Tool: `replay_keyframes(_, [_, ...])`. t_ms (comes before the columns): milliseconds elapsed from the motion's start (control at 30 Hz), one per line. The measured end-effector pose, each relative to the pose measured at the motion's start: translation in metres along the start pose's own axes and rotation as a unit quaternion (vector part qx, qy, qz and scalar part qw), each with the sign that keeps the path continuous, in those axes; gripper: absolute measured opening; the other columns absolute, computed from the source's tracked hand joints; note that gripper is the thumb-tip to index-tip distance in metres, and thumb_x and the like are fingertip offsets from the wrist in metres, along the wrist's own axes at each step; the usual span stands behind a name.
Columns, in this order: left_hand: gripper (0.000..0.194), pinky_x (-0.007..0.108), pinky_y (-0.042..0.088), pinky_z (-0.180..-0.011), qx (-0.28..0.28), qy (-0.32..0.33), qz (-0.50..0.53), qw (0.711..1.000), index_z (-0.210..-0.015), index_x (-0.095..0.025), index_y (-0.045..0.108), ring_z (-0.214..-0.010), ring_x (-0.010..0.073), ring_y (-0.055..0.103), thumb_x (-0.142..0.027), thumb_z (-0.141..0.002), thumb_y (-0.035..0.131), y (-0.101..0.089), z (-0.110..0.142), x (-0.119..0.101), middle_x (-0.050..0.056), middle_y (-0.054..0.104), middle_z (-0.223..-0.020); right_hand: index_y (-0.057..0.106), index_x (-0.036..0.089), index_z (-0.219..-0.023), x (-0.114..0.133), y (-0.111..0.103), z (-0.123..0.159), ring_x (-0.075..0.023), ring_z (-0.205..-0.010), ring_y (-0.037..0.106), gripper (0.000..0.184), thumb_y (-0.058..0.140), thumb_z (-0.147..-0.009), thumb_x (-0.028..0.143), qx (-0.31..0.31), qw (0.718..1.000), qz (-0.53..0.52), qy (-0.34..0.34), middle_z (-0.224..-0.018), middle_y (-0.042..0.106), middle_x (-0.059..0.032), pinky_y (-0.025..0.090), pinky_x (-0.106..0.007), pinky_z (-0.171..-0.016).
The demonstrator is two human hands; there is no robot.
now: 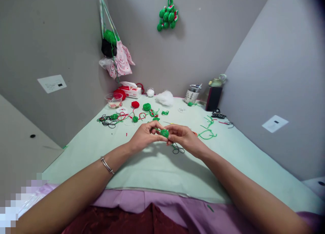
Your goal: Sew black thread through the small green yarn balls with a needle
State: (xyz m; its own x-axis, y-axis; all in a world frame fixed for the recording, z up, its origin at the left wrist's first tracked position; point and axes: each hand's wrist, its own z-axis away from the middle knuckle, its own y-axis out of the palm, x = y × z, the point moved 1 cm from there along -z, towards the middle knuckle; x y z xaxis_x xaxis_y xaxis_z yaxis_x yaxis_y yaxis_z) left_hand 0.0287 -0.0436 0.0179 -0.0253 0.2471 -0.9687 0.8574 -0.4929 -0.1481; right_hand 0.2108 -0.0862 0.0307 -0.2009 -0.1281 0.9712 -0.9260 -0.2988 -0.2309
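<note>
A small green crocheted ball (164, 133) is pinched between my two hands above the middle of the table. My left hand (146, 134) grips it from the left with thumb and fingers. From the right, the fingertips of my right hand (183, 136) close on its other side. Under the right hand lies a loop of black cord (178, 150). Just beyond the hands are a green yarn piece (155, 119) and a thin needle-like tool (167, 122), partly hidden. An orange bit shows behind my right hand; its kind is unclear.
Tangled black cord (109, 121), a red yarn ball (135, 104) and a green yarn ball (146, 107) lie at the left. White stuffing (165, 98), a tin (192, 94) and a phone (213, 98) stand along the back. Green yarn scraps (208, 132) lie right.
</note>
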Motion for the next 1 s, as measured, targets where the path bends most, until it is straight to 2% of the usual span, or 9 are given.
replay_keyframes(167, [0.027, 0.026, 0.037, -0.071, 0.000, 0.012, -0.047, 0.999, -0.078, -0.019, 0.061, -0.074, 0.0125, 0.047, -0.029, -0.064, 0.081, 0.001, 0.000, 0.003, -0.004, 0.048, -0.073, 0.055, 0.019, -0.130, 0.005, 0.000, 0.005, -0.0174, -0.079, 0.069, 0.046, 0.054, -0.084, 0.017, 0.021, 1.000, 0.002, 0.011, -0.077, 0.066, -0.0005, 0.052, -0.031, -0.076])
replay_keyframes(233, [0.024, 0.028, 0.039, -0.078, 0.002, 0.025, -0.064, 0.998, -0.080, -0.019, 0.062, -0.081, 0.0147, 0.050, -0.033, -0.069, 0.078, 0.000, -0.001, 0.006, -0.002, 0.051, -0.078, 0.053, 0.019, -0.132, 0.007, -0.001, 0.006, -0.0180, -0.080, 0.068, 0.045, 0.052, -0.087, 0.019, 0.023, 0.999, 0.037, 0.001, -0.080, 0.067, -0.0018, 0.052, -0.031, -0.076])
replay_keyframes(300, [0.023, 0.030, 0.040, -0.083, 0.010, 0.029, -0.077, 0.997, -0.083, -0.019, 0.064, -0.088, 0.0171, 0.053, -0.036, -0.073, 0.076, 0.000, -0.003, 0.009, 0.000, 0.054, -0.086, 0.060, 0.021, -0.124, 0.008, -0.003, 0.006, -0.0180, -0.083, 0.067, 0.035, 0.052, -0.090, 0.022, -0.019, 0.990, 0.130, -0.041, -0.091, 0.069, -0.0052, 0.050, -0.032, -0.077])
replay_keyframes(400, [0.026, 0.032, 0.040, -0.085, 0.035, 0.021, -0.108, 0.993, -0.086, -0.019, 0.066, -0.092, 0.0199, 0.054, -0.040, -0.073, 0.075, 0.002, -0.003, 0.013, 0.002, 0.055, -0.091, 0.071, 0.022, -0.102, 0.006, -0.004, 0.003, -0.0169, -0.084, 0.063, 0.019, 0.055, -0.091, 0.025, -0.086, 0.957, 0.253, -0.110, -0.102, 0.067, -0.0069, 0.047, -0.030, -0.075])
replay_keyframes(600, [0.024, 0.031, 0.040, -0.083, 0.070, 0.035, -0.157, 0.984, -0.078, -0.019, 0.063, -0.088, 0.0188, 0.052, -0.036, -0.070, 0.078, 0.008, -0.003, 0.016, 0.001, 0.056, -0.087, 0.072, 0.022, -0.085, 0.000, -0.002, 0.001, -0.0139, -0.075, 0.056, 0.011, 0.063, -0.089, 0.027, -0.051, 0.947, 0.278, -0.152, -0.090, 0.063, -0.0046, 0.043, -0.027, -0.067])
replay_keyframes(667, [0.024, 0.031, 0.040, -0.083, 0.072, 0.038, -0.153, 0.985, -0.080, -0.019, 0.064, -0.087, 0.0186, 0.053, -0.036, -0.071, 0.077, 0.007, -0.003, 0.013, 0.001, 0.056, -0.087, 0.072, 0.021, -0.083, 0.003, -0.002, 0.002, -0.0145, -0.078, 0.057, 0.011, 0.064, -0.088, 0.027, -0.066, 0.954, 0.246, -0.159, -0.090, 0.064, -0.0049, 0.042, -0.027, -0.066])
replay_keyframes(767, [0.027, 0.032, 0.040, -0.083, 0.062, 0.043, -0.141, 0.987, -0.087, -0.019, 0.066, -0.088, 0.0188, 0.054, -0.040, -0.073, 0.076, 0.005, -0.004, 0.006, 0.002, 0.057, -0.090, 0.070, 0.019, -0.078, 0.009, -0.008, 0.001, -0.0154, -0.079, 0.057, 0.015, 0.067, -0.085, 0.031, -0.126, 0.970, 0.135, -0.156, -0.087, 0.066, -0.0050, 0.042, -0.028, -0.065])
replay_keyframes(900, [0.028, 0.033, 0.039, -0.082, 0.068, 0.033, -0.145, 0.986, -0.086, -0.019, 0.067, -0.088, 0.0194, 0.054, -0.042, -0.074, 0.076, 0.001, -0.006, 0.006, 0.004, 0.059, -0.091, 0.068, 0.019, -0.081, 0.016, -0.028, -0.001, -0.0086, -0.057, 0.044, 0.019, 0.072, -0.080, 0.038, -0.222, 0.968, -0.016, -0.116, -0.079, 0.064, -0.0018, 0.035, -0.024, -0.050])
replay_keyframes(1000, [0.028, 0.032, 0.039, -0.074, 0.078, 0.006, -0.116, 0.990, -0.084, -0.018, 0.067, -0.079, 0.0174, 0.052, -0.045, -0.077, 0.072, -0.003, -0.008, 0.012, 0.004, 0.058, -0.084, 0.060, 0.020, -0.081, 0.021, -0.050, -0.003, -0.0059, -0.049, 0.040, 0.026, 0.072, -0.079, 0.043, -0.243, 0.959, -0.100, -0.107, -0.082, 0.065, -0.0014, 0.028, -0.022, -0.042])
